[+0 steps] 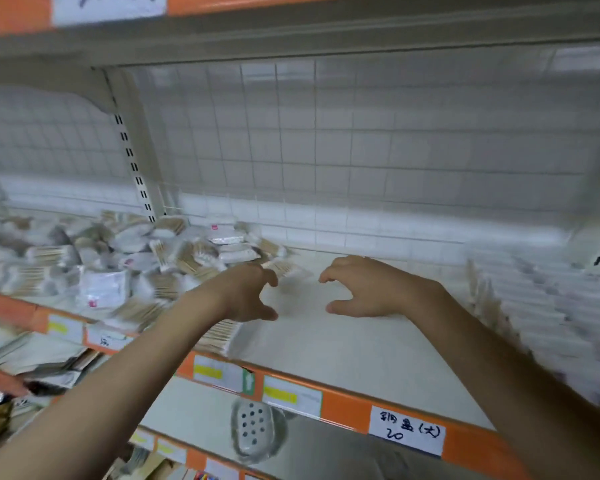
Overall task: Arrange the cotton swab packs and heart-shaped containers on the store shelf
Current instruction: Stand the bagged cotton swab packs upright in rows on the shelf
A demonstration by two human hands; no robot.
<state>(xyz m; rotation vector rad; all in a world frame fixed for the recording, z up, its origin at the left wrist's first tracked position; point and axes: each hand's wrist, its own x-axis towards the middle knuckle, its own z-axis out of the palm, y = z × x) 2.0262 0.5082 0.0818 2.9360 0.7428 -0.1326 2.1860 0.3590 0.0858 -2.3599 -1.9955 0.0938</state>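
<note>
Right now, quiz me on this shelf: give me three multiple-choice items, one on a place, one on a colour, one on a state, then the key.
1. Where does the heap of cotton swab packs lie?
A. Left of the left hand
B. Between the two hands
C. On the shelf above

2. What colour is the shelf's front edge strip?
A. Blue
B. Orange
C. Green

3. What is the state of the right hand?
A. Gripping a swab pack
B. Pressed flat on the price label
C. Fingers loosely curved, holding nothing

Key:
1. A, the packs pile up on the shelf board beyond and left of the left hand.
2. B, the strip behind the white handwritten label is orange.
3. C, the right hand faces the left hand over bare shelf with nothing in either.
</note>
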